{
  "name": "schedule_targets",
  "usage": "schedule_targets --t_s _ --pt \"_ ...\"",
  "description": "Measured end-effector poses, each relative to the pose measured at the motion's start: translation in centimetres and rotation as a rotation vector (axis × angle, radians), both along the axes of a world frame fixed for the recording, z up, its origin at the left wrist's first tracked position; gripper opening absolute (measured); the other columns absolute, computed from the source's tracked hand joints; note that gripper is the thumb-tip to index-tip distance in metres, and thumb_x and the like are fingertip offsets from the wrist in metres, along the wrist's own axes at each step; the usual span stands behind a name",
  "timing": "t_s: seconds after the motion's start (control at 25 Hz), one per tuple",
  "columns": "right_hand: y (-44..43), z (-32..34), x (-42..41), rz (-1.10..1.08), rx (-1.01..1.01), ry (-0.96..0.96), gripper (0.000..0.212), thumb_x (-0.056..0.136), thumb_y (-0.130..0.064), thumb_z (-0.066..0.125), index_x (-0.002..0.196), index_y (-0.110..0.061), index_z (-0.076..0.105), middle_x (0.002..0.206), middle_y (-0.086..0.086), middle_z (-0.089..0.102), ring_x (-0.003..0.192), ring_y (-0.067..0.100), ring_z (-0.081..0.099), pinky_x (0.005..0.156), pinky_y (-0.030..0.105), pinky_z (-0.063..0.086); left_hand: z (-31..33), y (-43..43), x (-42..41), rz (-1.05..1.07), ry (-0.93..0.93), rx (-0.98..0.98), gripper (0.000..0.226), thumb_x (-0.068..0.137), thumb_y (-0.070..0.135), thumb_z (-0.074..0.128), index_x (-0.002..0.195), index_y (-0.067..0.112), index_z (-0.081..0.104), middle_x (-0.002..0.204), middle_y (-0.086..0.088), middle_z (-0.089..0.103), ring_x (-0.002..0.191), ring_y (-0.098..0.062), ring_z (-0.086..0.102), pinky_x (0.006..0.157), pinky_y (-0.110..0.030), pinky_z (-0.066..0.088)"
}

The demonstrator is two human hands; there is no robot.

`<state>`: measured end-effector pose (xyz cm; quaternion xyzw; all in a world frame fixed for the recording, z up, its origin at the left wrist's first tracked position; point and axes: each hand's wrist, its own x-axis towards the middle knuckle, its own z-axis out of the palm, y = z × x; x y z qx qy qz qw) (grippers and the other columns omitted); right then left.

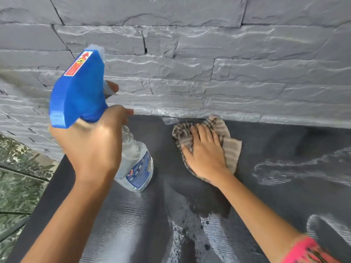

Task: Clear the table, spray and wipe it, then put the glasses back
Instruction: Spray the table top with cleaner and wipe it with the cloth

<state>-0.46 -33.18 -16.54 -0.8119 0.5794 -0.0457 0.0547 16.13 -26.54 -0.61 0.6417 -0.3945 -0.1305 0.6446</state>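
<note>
Closest to me, my pink sleeve (303,249) shows at the lower right, over the dark table (275,186), whose ribbed top is streaked with wet patches and droplets. My left hand (93,147) is clenched round the neck of the spray bottle (136,168), holding it tilted above the table's left part; its clear body points down at the tabletop, its blue head is raised, and one finger curls round the front by the trigger. Further out, my right hand (204,150) lies flat with fingers straight, pressing the crumpled patterned cloth (230,149) onto the table just beside the grey stone wall (209,54). Green tiled floor (17,177) shows left of the table.
</note>
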Motion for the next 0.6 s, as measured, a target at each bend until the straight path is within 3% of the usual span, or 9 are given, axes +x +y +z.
schedule_targets --t_s 0.12,0.24,0.44,0.6 --pt "-3.5 0.7 5.2 0.184 0.01 -0.059 0.057 0.097 -0.045 0.029 0.138 -0.005 0.033 0.139 0.012 0.037 0.129 0.026 0.031 0.112 0.044 0.025 -0.2 0.1 0.1 -0.013 0.009 0.02 0.053 0.054 0.028 0.054 0.093 -0.006 0.064 0.085 0.004 0.065 0.069 -0.001 0.061 0.063 -0.017 0.049" --pt "-4.6 0.5 8.7 0.433 0.056 -0.11 0.058 0.098 -0.041 0.032 0.143 -0.005 0.028 0.151 0.011 0.027 0.14 0.024 0.021 0.116 0.037 0.011 -0.7 0.0 0.6 -0.006 0.013 0.111 0.061 0.05 0.04 0.05 0.094 0.001 0.065 0.083 0.009 0.062 0.066 0.005 0.059 0.058 -0.006 0.045" --pt "-4.5 0.4 7.1 0.345 0.025 -0.114 0.062 0.097 -0.048 0.028 0.147 -0.013 0.02 0.156 0.004 0.018 0.143 0.019 0.014 0.117 0.037 0.004 -1.1 -0.2 1.4 -0.013 0.079 0.157 0.067 0.047 0.043 0.049 0.098 0.004 0.068 0.089 0.007 0.063 0.068 0.001 0.06 0.056 -0.007 0.046" --pt "-2.7 0.5 -0.8 0.155 -0.027 -0.067 0.062 0.096 -0.052 0.024 0.146 -0.015 0.022 0.153 0.003 0.026 0.14 0.02 0.022 0.116 0.037 0.009 -0.4 0.0 0.5 -0.038 -0.008 0.067 0.059 0.052 0.034 0.05 0.094 -0.005 0.064 0.091 0.003 0.064 0.071 0.004 0.06 0.064 -0.009 0.046"
